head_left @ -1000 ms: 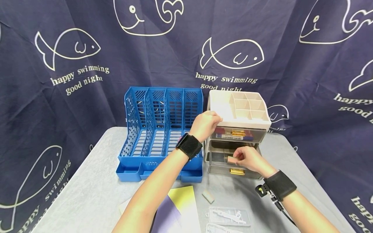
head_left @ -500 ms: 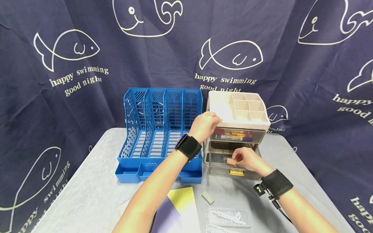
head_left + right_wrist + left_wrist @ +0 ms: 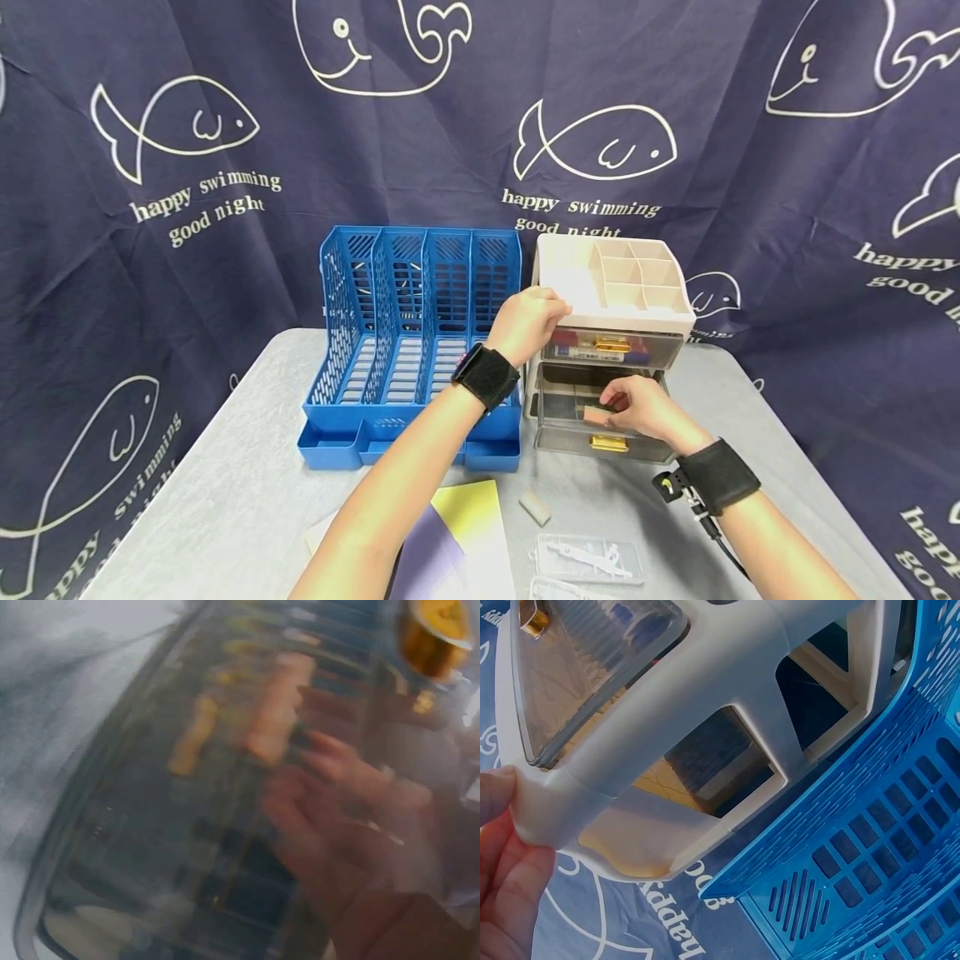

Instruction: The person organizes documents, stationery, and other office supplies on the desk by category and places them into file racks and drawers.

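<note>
A beige desk organizer [image 3: 570, 271] with two clear drawers stands on the grey table. My left hand [image 3: 528, 321] grips its front left top corner; in the left wrist view the fingers [image 3: 502, 847] wrap that corner of the organizer [image 3: 727, 667]. The lower drawer [image 3: 570, 440] is pulled out. My right hand [image 3: 622, 404] pinches a small pinkish eraser [image 3: 596, 416] just over that open drawer. The right wrist view is blurred, showing fingers [image 3: 337, 787] and the eraser [image 3: 277, 705] through the clear drawer wall. The upper drawer [image 3: 660, 350] is closed, with pens inside.
A blue four-slot file rack [image 3: 420, 333] stands left of the organizer. Near the table's front lie a white eraser [image 3: 535, 506], a clear plastic case [image 3: 592, 558] and coloured paper sheets [image 3: 457, 533]. A dark whale-print curtain hangs behind.
My right hand with the eraser has shifted slightly back and lower toward the open drawer. The left hand has stayed on the organizer's corner.
</note>
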The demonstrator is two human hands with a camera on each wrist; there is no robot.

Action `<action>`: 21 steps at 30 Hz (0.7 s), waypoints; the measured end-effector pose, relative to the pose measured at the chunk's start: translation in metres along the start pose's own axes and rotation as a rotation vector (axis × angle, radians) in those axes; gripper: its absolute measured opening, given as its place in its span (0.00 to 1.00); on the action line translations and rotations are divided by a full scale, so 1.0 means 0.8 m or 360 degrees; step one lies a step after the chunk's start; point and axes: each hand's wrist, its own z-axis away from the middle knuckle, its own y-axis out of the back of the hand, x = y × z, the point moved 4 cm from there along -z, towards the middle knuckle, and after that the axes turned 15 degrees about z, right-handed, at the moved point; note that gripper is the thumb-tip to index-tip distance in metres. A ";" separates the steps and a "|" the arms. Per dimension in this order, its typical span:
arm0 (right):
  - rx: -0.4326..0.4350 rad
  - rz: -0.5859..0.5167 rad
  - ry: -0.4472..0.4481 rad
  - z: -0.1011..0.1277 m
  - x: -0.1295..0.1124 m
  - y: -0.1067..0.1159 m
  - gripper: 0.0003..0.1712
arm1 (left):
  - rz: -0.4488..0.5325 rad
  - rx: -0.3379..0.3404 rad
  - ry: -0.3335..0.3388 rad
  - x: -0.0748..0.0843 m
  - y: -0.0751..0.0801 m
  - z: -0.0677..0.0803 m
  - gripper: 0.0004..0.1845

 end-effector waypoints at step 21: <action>0.0398 0.0048 0.0061 0.033 -0.055 0.031 0.08 | -0.0027 -0.0011 0.0012 0.002 -0.001 -0.001 0.08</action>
